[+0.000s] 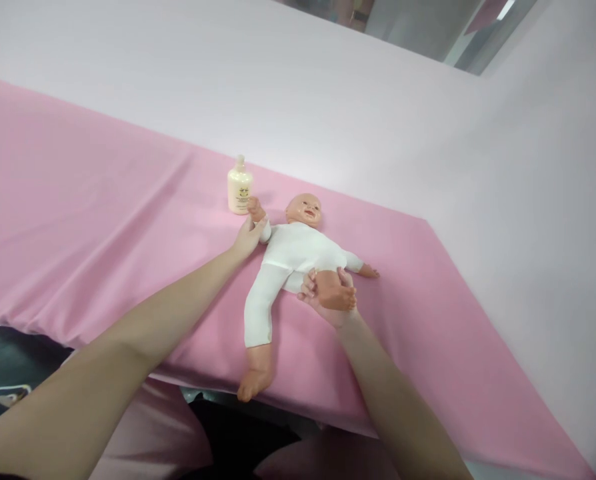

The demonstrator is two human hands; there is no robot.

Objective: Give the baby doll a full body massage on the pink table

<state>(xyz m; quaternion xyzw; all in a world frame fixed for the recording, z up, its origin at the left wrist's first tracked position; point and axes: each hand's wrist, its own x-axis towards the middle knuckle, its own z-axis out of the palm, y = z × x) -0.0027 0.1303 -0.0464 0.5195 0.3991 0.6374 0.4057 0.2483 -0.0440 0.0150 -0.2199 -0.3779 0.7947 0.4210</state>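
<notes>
A baby doll (293, 257) in a white bodysuit lies on its back on a pink sheet (103, 220), head toward the wall. My left hand (248, 237) grips the doll's raised arm near the wrist. My right hand (325, 303) is wrapped round the doll's foot and holds that leg bent up over its body. The doll's other leg (258, 333) stretches straight toward me, its foot past the sheet's front edge. Its other arm (365, 269) lies out flat on the sheet.
A cream lotion bottle (239, 187) stands upright just behind the doll's raised hand. A pale pink wall (328, 100) runs behind and to the right. The table's front edge (298, 413) drops off below the doll's foot, with dark objects underneath at left.
</notes>
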